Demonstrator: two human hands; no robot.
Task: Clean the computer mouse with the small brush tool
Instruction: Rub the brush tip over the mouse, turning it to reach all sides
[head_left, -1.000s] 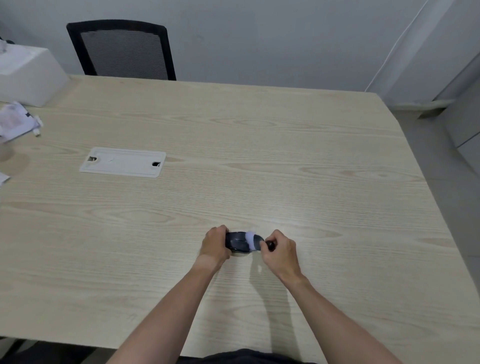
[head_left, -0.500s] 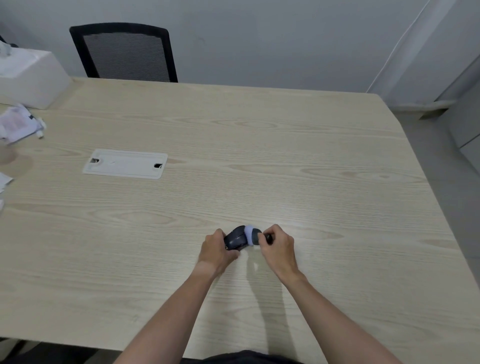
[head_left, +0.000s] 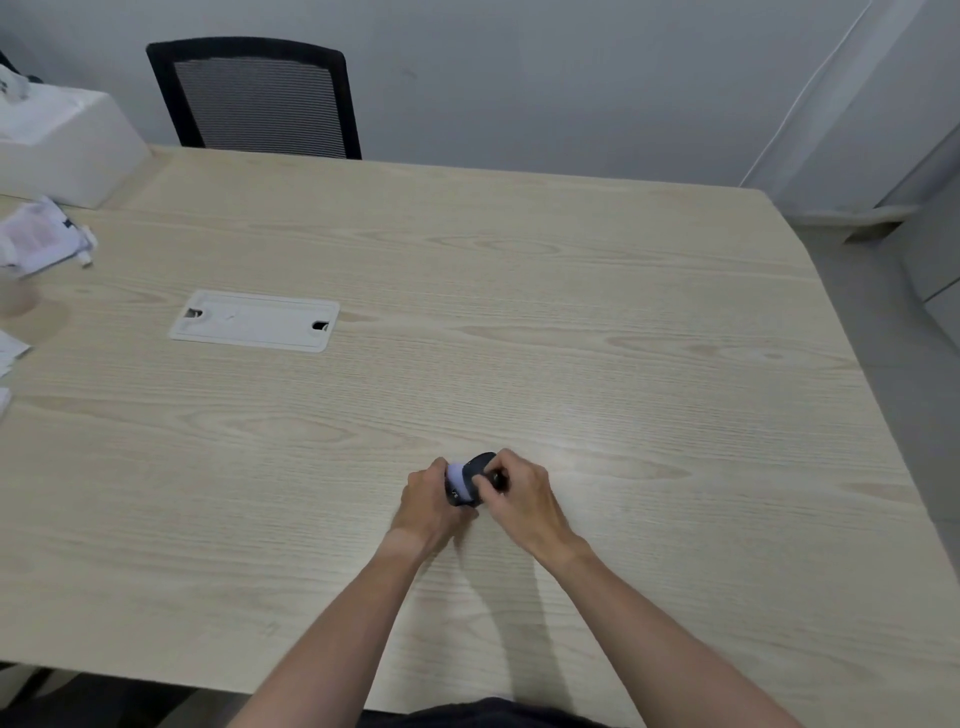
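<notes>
A black computer mouse (head_left: 477, 472) with a pale lavender patch on its left end is held tipped up just above the light wooden table (head_left: 571, 322), near the front edge. My left hand (head_left: 430, 501) grips the mouse from the left. My right hand (head_left: 525, 501) is closed on a small dark brush tool (head_left: 500, 481), pressed against the mouse's right side. Only a short dark end of the tool shows between my fingers; its bristles are hidden.
A white cable-port cover (head_left: 254, 328) is set into the table at centre left. A white box (head_left: 62, 150) and crumpled wrappers (head_left: 39, 239) lie at the far left. A black mesh chair (head_left: 257, 96) stands behind the table.
The mouse has been turned in my hands: its pale patch, earlier next to my right hand, now faces my left hand. Both hands stayed in about the same spot.
</notes>
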